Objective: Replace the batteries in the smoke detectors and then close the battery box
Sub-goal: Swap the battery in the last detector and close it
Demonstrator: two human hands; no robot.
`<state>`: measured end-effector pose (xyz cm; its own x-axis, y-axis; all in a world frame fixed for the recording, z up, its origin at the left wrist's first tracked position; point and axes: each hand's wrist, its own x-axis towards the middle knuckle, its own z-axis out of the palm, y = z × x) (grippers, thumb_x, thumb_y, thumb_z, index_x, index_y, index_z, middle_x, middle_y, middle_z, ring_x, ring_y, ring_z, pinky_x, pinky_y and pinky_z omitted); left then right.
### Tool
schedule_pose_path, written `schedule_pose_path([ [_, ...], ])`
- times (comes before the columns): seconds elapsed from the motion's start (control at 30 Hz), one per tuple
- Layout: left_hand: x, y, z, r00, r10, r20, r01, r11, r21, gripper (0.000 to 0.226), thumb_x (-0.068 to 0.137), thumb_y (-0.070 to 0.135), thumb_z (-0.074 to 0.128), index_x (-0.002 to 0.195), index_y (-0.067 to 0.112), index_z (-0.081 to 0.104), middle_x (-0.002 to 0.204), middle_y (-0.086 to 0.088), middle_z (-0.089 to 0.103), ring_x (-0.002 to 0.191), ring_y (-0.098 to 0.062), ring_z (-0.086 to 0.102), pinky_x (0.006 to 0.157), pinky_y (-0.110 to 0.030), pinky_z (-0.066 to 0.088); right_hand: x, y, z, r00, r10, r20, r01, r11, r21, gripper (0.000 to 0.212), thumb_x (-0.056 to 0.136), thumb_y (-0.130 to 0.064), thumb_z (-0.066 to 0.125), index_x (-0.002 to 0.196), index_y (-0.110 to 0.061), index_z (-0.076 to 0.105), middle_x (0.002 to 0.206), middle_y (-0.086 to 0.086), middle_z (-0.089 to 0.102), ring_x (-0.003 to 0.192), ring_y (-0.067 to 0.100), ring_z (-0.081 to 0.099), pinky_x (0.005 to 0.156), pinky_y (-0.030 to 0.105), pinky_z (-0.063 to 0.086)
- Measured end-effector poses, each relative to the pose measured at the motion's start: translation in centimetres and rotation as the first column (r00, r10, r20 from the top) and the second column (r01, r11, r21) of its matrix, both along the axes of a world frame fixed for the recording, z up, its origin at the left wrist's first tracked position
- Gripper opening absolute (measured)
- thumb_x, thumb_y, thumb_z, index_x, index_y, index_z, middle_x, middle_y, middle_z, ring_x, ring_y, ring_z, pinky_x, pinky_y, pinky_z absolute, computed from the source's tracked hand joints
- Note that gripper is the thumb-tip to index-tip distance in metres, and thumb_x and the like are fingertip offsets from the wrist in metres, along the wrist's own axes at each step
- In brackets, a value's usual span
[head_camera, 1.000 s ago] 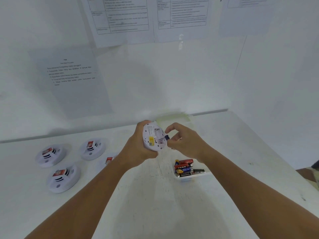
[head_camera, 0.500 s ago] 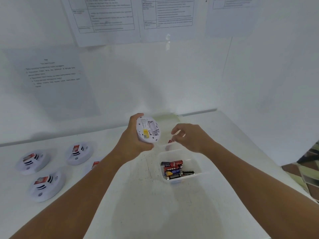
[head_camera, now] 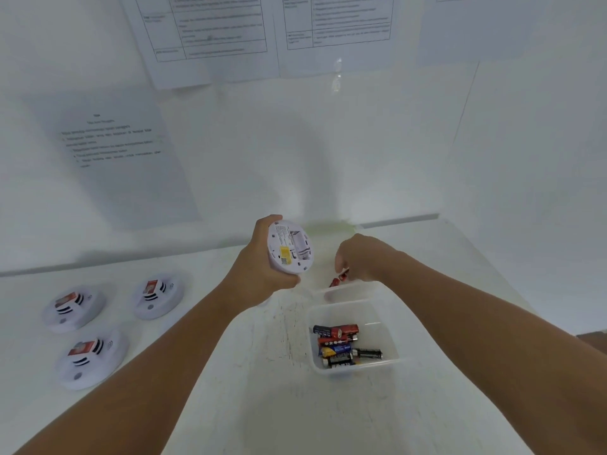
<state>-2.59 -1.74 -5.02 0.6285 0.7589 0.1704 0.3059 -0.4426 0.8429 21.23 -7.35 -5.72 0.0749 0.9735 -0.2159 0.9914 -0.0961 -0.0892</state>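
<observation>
Detector [head_camera: 289, 249] gripped in left hand [head_camera: 262, 274] at table centre, back turned up to expose battery bay. Right hand [head_camera: 361, 257], at 3 o'clock, fingers curled near red batteries [head_camera: 338, 279]; grip uncertain. Box [head_camera: 354, 339] open at 5 o'clock, batteries within reach.

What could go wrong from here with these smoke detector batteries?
The red battery at the right hand lies loose on the table beyond the battery box, so old and new cells could get mixed. The left hand holds the opened smoke detector tilted in the air; it might slip.
</observation>
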Motion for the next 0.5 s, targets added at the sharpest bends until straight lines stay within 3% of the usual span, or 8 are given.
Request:
schedule_pose_path([
  [0.07, 0.2, 0.3, -0.2, 1.0, 0.004, -0.001, -0.004, 1.0, -0.003, 0.108, 0.067, 0.001, 0.091, 0.145, 0.041, 0.03, 0.13, 0.021, 0.052, 0.117, -0.007, 0.059, 0.087, -0.031, 0.061, 0.1, 0.3, -0.4, 0.998, 0.039, 0.053, -0.039, 0.999, -0.016, 0.024, 0.088, -0.007, 0.07, 0.104, -0.024, 0.078, 0.108, -0.004, 0.073, 0.091, 0.017, 0.064, 0.075, 0.027, 0.051],
  [0.17, 0.4, 0.5, -0.6, 1.0, 0.01, -0.005, -0.01, 1.0, -0.004, 0.108, 0.067, 0.0, 0.091, 0.145, 0.041, 0.03, 0.13, 0.021, 0.052, 0.116, -0.008, 0.06, 0.086, -0.027, 0.061, 0.4, 0.5, -1.1, 0.994, 0.057, 0.09, -0.057, 0.998, 0.005, 0.022, 0.087, -0.007, 0.067, 0.093, -0.025, 0.077, 0.1, -0.007, 0.071, 0.091, 0.019, 0.067, 0.077, 0.033, 0.058],
  [0.27, 0.5, 0.8, -1.0, 1.0, 0.016, -0.013, -0.016, 1.0, -0.011, 0.108, 0.067, 0.001, 0.092, 0.145, 0.042, 0.029, 0.13, 0.021, 0.053, 0.117, -0.01, 0.06, 0.086, -0.026, 0.06, 0.6, 0.4, -1.1, 0.995, 0.07, 0.068, -0.073, 0.996, 0.044, 0.01, 0.094, -0.022, 0.064, 0.09, -0.03, 0.065, 0.095, -0.01, 0.064, 0.089, 0.017, 0.063, 0.071, 0.03, 0.049],
  [0.37, 0.4, 1.0, -1.2, 1.0, 0.025, -0.015, -0.025, 1.0, -0.011, 0.109, 0.066, 0.002, 0.093, 0.145, 0.043, 0.03, 0.131, 0.018, 0.054, 0.116, -0.011, 0.061, 0.088, -0.029, 0.061, 1.1, 0.3, -1.0, 0.988, 0.032, -0.154, -0.003, 0.983, 0.184, 0.005, 0.1, -0.031, 0.059, 0.098, -0.029, 0.062, 0.097, -0.012, 0.067, 0.086, 0.014, 0.062, 0.07, 0.027, 0.044],
  [0.5, 0.2, 1.3, -1.3, 1.0, 0.029, -0.005, -0.029, 1.0, -0.01, 0.106, 0.065, 0.003, 0.093, 0.142, 0.044, 0.032, 0.13, 0.016, 0.056, 0.117, -0.016, 0.062, 0.086, -0.035, 0.062, 0.5, -0.3, 0.1, 0.86, 0.042, -0.508, 0.164, 0.921, 0.353, 0.012, 0.1, -0.027, 0.058, 0.108, -0.031, 0.067, 0.095, -0.014, 0.068, 0.077, 0.014, 0.068, 0.059, 0.015, 0.045],
])
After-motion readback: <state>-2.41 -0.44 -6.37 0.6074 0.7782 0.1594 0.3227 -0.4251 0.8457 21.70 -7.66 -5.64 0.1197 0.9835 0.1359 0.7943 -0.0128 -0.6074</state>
